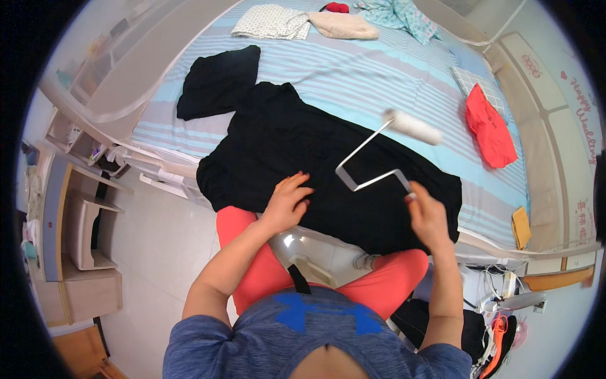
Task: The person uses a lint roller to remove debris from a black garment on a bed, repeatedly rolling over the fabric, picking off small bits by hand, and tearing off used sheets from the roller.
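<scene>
A black garment lies spread across the near edge of the bed. My left hand rests on its near side, fingers stretched out and holding nothing. My right hand is closed round the handle of a lint roller, whose bent metal arm passes above the cloth. The white roll sits beyond the garment's far edge, over the striped sheet; I cannot tell whether it touches the sheet. A separate folded black cloth lies at the garment's upper left.
The bed has a blue and grey striped sheet. A white patterned cloth and a beige folded cloth lie at the back. Red fabric and a yellow item lie at the right. Shelving stands left; cables hang lower right.
</scene>
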Tool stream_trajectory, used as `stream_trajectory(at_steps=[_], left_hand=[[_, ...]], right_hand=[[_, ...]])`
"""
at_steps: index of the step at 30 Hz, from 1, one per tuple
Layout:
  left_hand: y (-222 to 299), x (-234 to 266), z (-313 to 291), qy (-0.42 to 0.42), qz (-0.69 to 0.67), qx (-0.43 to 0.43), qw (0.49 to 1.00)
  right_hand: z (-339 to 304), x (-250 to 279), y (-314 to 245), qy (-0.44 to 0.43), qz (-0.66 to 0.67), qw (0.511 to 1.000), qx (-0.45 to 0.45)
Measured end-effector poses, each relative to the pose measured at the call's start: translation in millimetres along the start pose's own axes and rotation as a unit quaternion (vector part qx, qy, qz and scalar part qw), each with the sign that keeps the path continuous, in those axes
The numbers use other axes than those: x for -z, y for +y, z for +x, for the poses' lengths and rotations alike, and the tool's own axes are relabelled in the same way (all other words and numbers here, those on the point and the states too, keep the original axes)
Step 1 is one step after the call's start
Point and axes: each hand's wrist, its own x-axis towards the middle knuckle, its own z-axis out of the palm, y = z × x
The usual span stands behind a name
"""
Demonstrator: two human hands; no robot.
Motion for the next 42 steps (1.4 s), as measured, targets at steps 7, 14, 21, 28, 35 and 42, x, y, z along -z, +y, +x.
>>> stream_trajectory(at_steps=[7,14,21,28,35,42], left_hand=[[-13,43,13,0.089,-0.24,0.191,0.948],[41,50,65,-0.108,-0.235,0.266,0.929],[44,33,42,-0.1,-0.402,0.239,0.879],[39,31,-1,-0.127,-0.445,0.206,0.862],[35,33,-19,-0.152,-0.377,0.197,0.892],[50,35,-19,-0.082,-0.27,0.129,0.95]], right_hand=[[-36,-46,-21,-0.08,-0.206,0.969,0.112],[-36,-36,-46,-0.096,-0.221,0.954,0.179],[-53,-27,-49,-0.124,-0.188,0.963,0.149],[-60,-24,-55,-0.079,-0.074,0.992,0.058],[-67,-20,-63,-0.047,-0.167,0.978,0.119],[-72,-23,-66,-0.03,-0.172,0.977,0.122]])
